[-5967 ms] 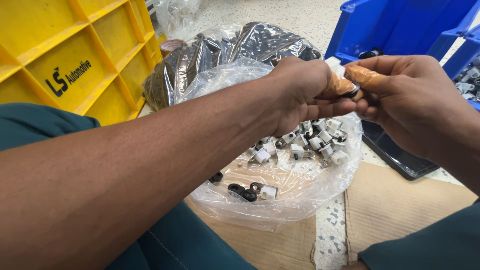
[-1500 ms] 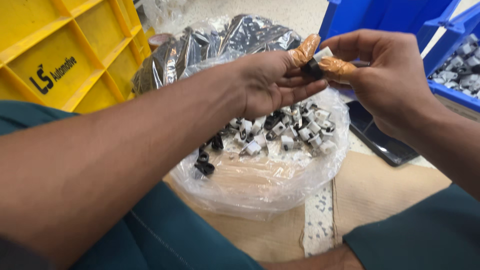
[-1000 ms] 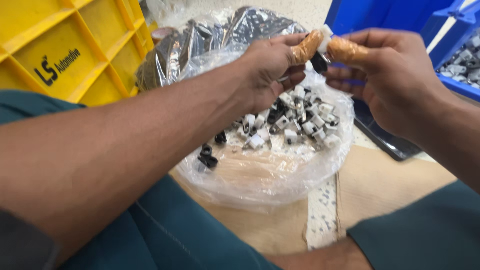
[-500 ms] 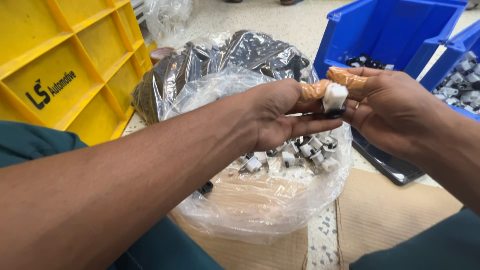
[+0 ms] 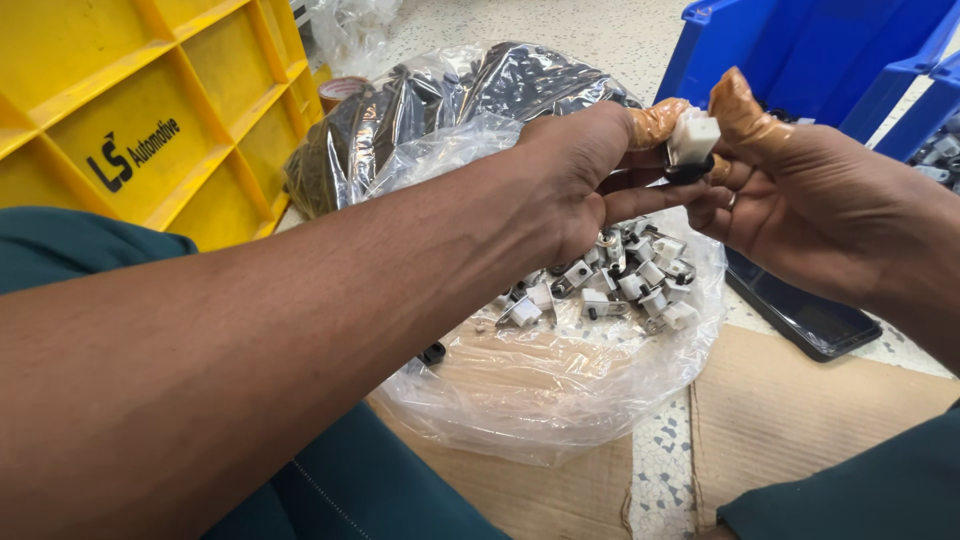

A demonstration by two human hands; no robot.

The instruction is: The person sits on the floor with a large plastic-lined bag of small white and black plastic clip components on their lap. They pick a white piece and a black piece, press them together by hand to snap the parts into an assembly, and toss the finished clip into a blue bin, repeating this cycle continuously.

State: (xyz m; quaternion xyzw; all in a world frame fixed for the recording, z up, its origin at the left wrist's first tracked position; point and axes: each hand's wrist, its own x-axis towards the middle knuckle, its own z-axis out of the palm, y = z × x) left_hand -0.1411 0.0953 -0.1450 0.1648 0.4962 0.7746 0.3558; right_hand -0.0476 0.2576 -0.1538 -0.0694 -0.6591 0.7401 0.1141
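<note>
While both thumbs wear tan tape, the left hand (image 5: pixel 575 175) and right hand (image 5: pixel 810 205) pinch one small white clip (image 5: pixel 692 138) between their fingertips, above an open clear plastic bag (image 5: pixel 560 390) of similar clips. A yellow crate (image 5: pixel 130 110) with black lettering stands at left; blue bins (image 5: pixel 800 50) sit behind, right.

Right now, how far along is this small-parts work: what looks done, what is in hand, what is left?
Looks done: small parts lie in the blue bin at the right edge, though I cannot tell if they are finished. In hand: the left hand and right hand, thumbs wrapped in tan tape, pinch one white clip with a black piece under it. Left: a loose pile of white and black clips in the open clear bag.
</note>
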